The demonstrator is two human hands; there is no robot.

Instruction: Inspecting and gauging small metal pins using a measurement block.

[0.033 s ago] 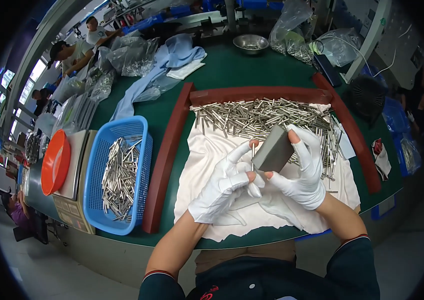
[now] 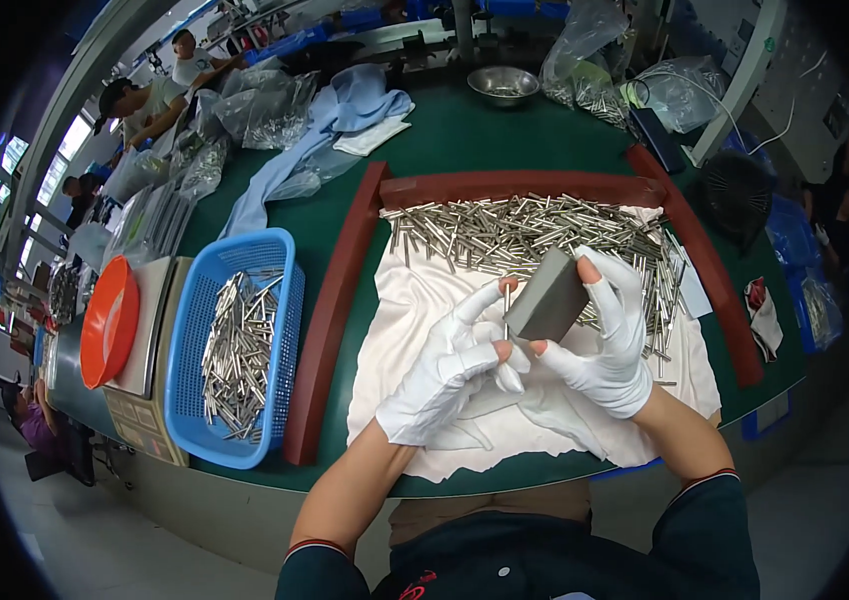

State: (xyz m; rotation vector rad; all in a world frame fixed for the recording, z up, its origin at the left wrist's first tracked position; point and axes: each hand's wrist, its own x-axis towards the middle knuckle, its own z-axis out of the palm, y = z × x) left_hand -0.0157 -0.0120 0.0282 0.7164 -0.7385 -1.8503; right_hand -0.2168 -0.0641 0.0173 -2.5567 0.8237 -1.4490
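Trays and containers come first at the far left: one orange round lid [image 2: 110,322] lying on a flat box, then one blue basket [image 2: 283,300] holding a loose heap of short metal pins, too many to count. A dark red frame [image 2: 337,330] of three bars fences in a white cloth [image 2: 415,300] on the green table [image 2: 485,140], and along the cloth's far edge lies a dense pile of pins [image 2: 535,232], again beyond counting.

Over the cloth the left hand [image 2: 450,375], in a white glove with the fingertips cut away, pinches one single pin [image 2: 507,312] between thumb and forefinger, holding it upright against the grey block [image 2: 548,295]. The right hand [image 2: 610,345], gloved the same way, grasps that block by its two side faces, thumb below and fingers over the top edge, tilted toward the pin. So both hands are closed on something: left on the pin, right on the block.

The pin looks stiff, light and smooth, so it is likely slippery; a pinch near its lower half, as here, gives the best control of the free end. The block appears rigid with a matt, slightly gritty surface, light enough for one hand, and is best held by its flat sides so one face stays clear for the pin.

Further right and behind stand one steel bowl [image 2: 503,85] and several clear plastic bags [image 2: 585,60]. Other people work at the bench at upper left.
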